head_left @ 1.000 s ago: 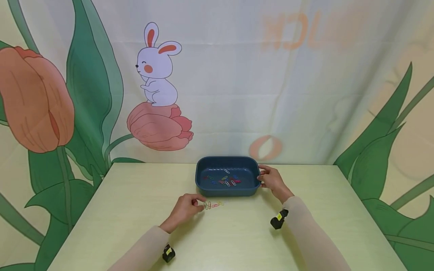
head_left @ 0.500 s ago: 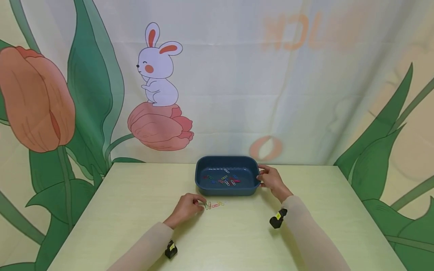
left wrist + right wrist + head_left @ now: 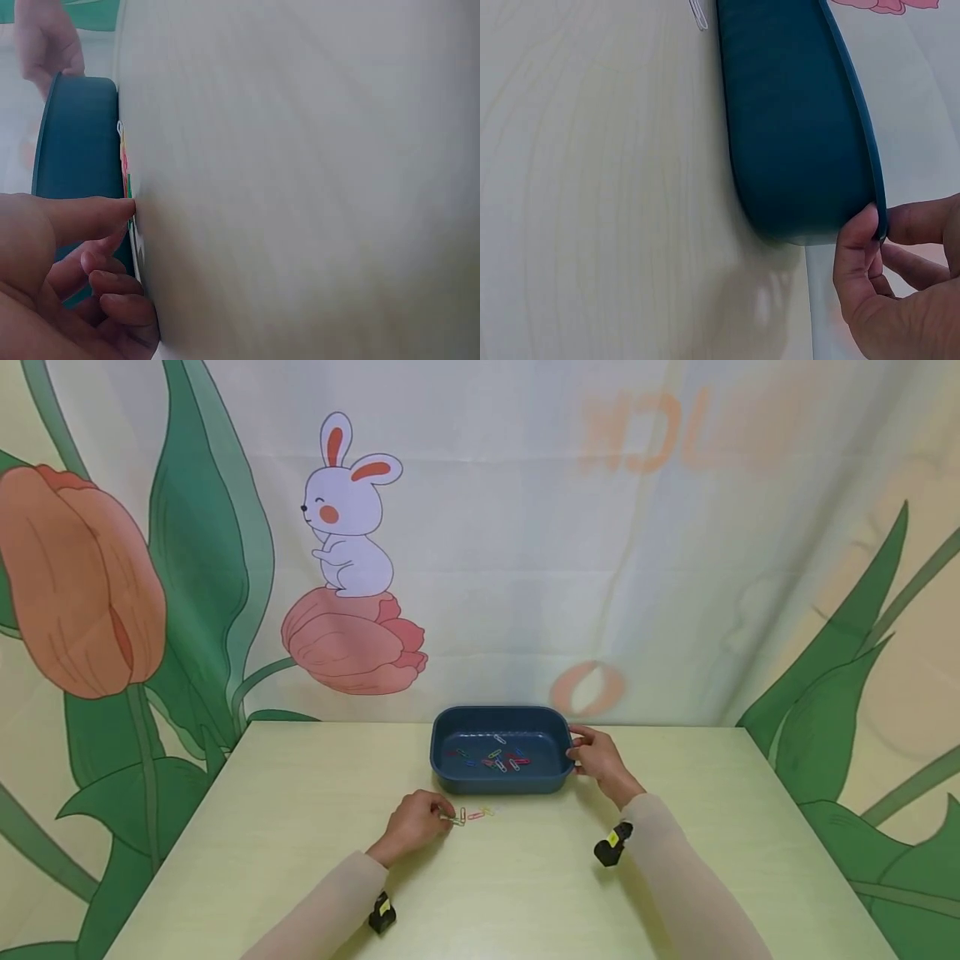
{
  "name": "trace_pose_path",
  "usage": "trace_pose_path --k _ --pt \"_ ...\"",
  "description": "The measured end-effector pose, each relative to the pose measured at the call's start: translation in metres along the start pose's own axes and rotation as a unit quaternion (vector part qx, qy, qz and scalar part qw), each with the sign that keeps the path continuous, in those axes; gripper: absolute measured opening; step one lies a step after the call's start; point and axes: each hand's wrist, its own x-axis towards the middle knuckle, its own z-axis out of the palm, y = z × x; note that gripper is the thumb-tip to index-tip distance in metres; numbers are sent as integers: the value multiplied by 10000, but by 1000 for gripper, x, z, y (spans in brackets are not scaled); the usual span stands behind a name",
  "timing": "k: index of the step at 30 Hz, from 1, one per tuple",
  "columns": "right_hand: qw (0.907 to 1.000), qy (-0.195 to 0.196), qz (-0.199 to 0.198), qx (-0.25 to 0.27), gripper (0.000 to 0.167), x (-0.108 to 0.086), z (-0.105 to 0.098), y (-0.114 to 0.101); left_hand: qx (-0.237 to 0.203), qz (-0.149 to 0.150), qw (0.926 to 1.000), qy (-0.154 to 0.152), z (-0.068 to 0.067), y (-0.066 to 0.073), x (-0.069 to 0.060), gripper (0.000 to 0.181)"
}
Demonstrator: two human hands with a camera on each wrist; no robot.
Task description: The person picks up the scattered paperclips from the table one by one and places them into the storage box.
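A dark blue plastic tray [image 3: 501, 784] stands on the table with several coloured paper clips in it. At its right end my right hand [image 3: 602, 766] pinches the rim between thumb and fingers; the right wrist view shows the thumb [image 3: 855, 232] against the outer wall. In front of the tray my left hand [image 3: 416, 824] is low on the table, thumb and index finger at a green paper clip [image 3: 453, 820], which they seem to pinch; the left wrist view partly hides it behind the thumb. Right of it lie a red paper clip [image 3: 462, 814], a pink paper clip [image 3: 476, 816] and a yellow one.
The pale wooden table [image 3: 510, 893] ends at a cloth backdrop [image 3: 495, 568] printed with a rabbit and tulips, close behind the tray. A white paper clip [image 3: 698, 13] lies by the tray's front wall in the right wrist view.
The green paper clip has turned from pointing away to lying more sideways at my left fingertips, and those fingers have curled closer. My right hand stays on the tray rim.
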Motion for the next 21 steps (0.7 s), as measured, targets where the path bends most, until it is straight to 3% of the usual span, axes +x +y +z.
trace_pose_path --k 8,21 --pt "9999 34 -85 -62 52 -1 1 -2 15 -189 9998 -16 2 -1 -1 2" --pt "10000 2 -58 27 53 2 0 1 -52 -92 9999 10 3 -3 1 7"
